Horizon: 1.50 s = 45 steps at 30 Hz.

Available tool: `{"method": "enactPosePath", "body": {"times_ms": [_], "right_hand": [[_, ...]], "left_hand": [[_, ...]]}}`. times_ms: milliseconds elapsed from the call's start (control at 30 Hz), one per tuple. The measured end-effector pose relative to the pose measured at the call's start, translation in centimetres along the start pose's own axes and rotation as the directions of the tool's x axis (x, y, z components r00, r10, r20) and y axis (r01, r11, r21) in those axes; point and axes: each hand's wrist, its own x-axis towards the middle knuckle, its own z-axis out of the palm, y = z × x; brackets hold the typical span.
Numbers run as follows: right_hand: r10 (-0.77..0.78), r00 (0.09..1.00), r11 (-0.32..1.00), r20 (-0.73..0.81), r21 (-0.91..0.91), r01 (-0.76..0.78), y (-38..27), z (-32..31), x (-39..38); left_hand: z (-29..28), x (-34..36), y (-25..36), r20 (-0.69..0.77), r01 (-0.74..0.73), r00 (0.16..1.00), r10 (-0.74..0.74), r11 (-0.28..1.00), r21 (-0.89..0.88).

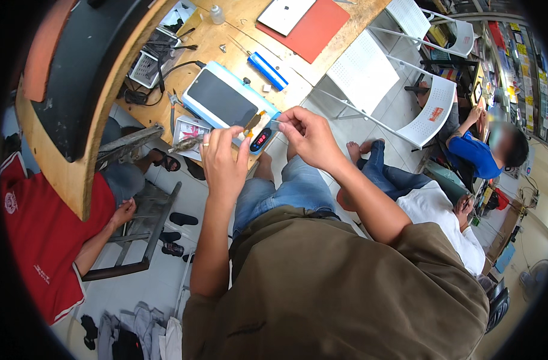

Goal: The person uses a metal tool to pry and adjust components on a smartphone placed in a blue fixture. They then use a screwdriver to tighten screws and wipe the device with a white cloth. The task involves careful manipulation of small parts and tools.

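Note:
My left hand (224, 165), with a ring on one finger, is pinched at the near edge of a light-blue heating plate. A small yellow-brown flex part (253, 124) appears held at its fingertips. My right hand (310, 137) pinches a small grey flat piece (275, 125) between thumb and finger, just above the plate's red-lit display (261, 140). A phone-sized dark screen with a white border (221, 96) lies on the plate (209, 68). Beside my left fingers is a ragged brownish thing (187, 144) that I cannot make out, over a small white box (187, 127).
On the wooden table (232, 33) lie a blue cylindrical tool (268, 71), pliers (172, 108), a red mat (310, 36) and a basket (145, 69) with cables. White chairs (361, 72) stand right. Someone in red (64, 240) sits left; others sit right.

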Motion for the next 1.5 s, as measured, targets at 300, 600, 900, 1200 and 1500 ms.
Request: {"method": "enactPosePath", "body": {"times_ms": [300, 600, 900, 1200, 1500], "right_hand": [[-0.084, 0.989, 0.996, -0.12, -0.016, 0.083, 0.2, 2.6, 1.9], [-0.093, 0.984, 0.996, -0.154, -0.024, 0.09, 1.0, 3.8, 2.7], [-0.098, 0.991, 0.995, -0.094, -0.001, 0.098, 1.7, 4.0, 2.8], [-0.093, 0.992, 0.995, -0.09, 0.015, 0.095, 1.7, 4.0, 2.7], [-0.155, 0.985, 0.988, -0.073, -0.007, 0.155, 2.2, 4.2, 2.4]], "left_hand": [[0.7, 2.6, -1.1, 0.074, -0.137, 0.989, 0.131, 0.987, 0.082], [0.6, 3.4, -1.3, 0.089, -0.285, 0.957, 0.277, 0.953, 0.105], [0.7, 3.6, -1.6, 0.106, -0.301, 0.951, 0.291, 0.949, 0.095], [1.1, 3.5, -1.6, 0.093, -0.334, 0.942, 0.323, 0.933, 0.135], [1.3, 3.2, -1.4, 0.079, -0.325, 0.946, 0.316, 0.93, 0.171]]}}
